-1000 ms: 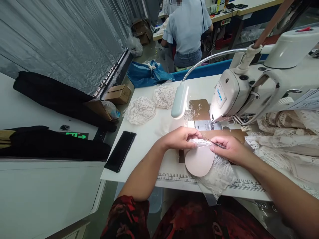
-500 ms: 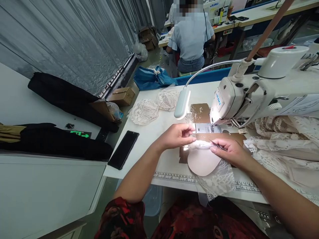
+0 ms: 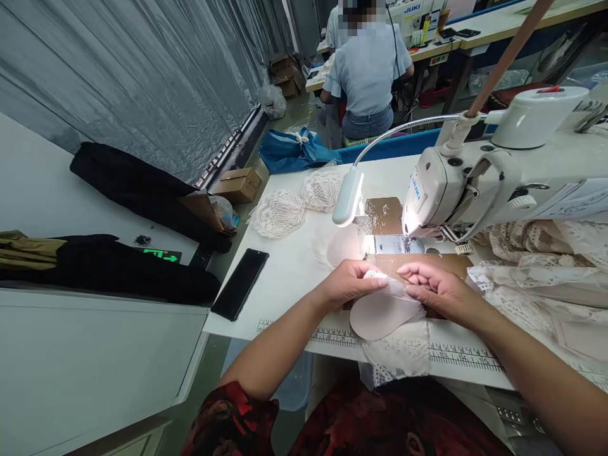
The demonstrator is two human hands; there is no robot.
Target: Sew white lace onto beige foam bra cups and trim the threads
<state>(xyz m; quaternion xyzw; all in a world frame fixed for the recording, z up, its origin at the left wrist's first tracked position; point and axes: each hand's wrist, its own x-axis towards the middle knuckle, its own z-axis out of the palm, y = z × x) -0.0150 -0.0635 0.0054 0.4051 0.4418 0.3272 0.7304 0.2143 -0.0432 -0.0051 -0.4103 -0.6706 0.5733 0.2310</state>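
Note:
My left hand [image 3: 350, 282] pinches the lace edge of a pale pink, smooth bra cup [image 3: 382, 318] near the table's front edge. Lace fabric [image 3: 399, 351] hangs from this cup over the edge. At the cup's other end, the fingers of my right hand [image 3: 434, 288] are closed at the sheer lace border; the slim pointed tool seen there earlier is mostly hidden now. A second pale cup [image 3: 344, 246] with sheer fabric lies just beyond my left hand. The sewing machine [image 3: 427, 190] stands past both hands, its needle area over the metal plate [image 3: 392, 244].
Two lace cups [image 3: 280, 213] lie at the back left, and a black phone [image 3: 240, 284] at the left edge. A lamp [image 3: 348, 199] hangs low before the machine. Lace pieces [image 3: 536, 278] are heaped right. A co-worker [image 3: 368, 76] sits beyond.
My left hand has moved nearer and right, onto the lace edge. The held cup has turned and shifted slightly left. A second cup now shows beyond my left hand.

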